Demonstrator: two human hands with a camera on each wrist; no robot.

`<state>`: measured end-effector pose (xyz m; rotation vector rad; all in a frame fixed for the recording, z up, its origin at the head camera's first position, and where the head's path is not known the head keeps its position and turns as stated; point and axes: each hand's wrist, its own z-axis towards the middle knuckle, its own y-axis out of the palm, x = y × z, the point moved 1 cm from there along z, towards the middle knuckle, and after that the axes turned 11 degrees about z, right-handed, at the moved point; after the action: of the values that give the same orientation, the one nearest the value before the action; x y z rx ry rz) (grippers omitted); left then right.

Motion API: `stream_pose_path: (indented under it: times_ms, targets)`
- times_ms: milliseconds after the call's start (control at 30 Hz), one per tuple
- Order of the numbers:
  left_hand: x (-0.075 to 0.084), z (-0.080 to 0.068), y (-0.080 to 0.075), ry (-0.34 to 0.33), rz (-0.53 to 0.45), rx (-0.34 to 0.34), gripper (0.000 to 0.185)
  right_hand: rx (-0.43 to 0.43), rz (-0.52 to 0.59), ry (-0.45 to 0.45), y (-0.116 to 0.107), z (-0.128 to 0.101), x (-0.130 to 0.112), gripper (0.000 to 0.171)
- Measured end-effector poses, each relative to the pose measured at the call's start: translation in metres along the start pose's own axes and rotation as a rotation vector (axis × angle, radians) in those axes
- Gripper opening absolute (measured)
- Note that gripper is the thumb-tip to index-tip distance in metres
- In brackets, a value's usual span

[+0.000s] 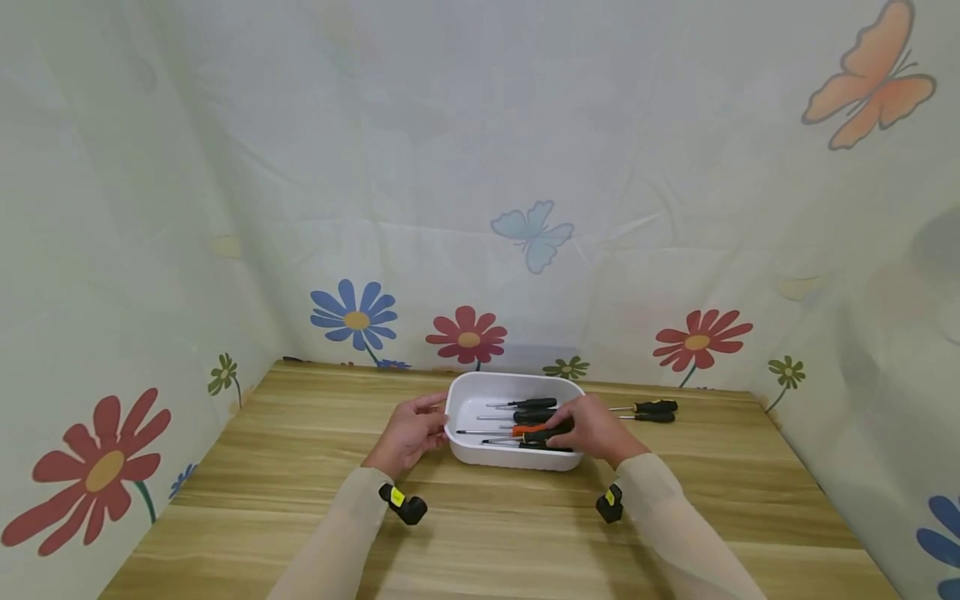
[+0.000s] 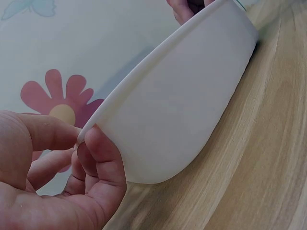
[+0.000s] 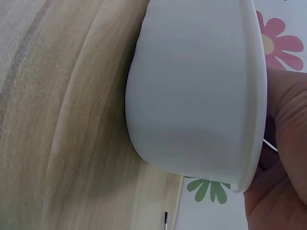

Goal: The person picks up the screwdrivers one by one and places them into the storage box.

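A white plastic tray (image 1: 480,385) stands on the wooden table and holds several screwdrivers, most with black handles (image 1: 536,403) and one with an orange handle (image 1: 522,430). My left hand (image 1: 431,421) pinches the tray's left rim between thumb and fingers. The left wrist view shows that pinch (image 2: 84,136) on the rim, beside the tray's wall (image 2: 182,105). My right hand (image 1: 566,429) reaches over the tray's right side, its fingers curled on a black-handled screwdriver (image 1: 546,435) inside. In the right wrist view only the tray's outer wall (image 3: 196,86) and part of my right hand (image 3: 283,158) show.
Two black-handled screwdrivers (image 1: 651,409) lie on the table just right of the tray. Flower-printed cloth walls (image 1: 465,337) close in the table at the back and both sides. Bare wood (image 1: 510,525) lies between the tray and the near edge.
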<state>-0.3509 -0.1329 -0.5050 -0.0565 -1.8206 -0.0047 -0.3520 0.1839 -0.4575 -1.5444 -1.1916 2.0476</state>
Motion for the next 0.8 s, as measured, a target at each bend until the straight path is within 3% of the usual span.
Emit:
stream_pose_path:
  times_ms: [800]
  targets:
    - [0.0003, -0.0012, 0.0010, 0.010, 0.014, 0.002, 0.051, -0.020, -0.121, -0.038, 0.0062, 0.0057, -0.0006, 0.016]
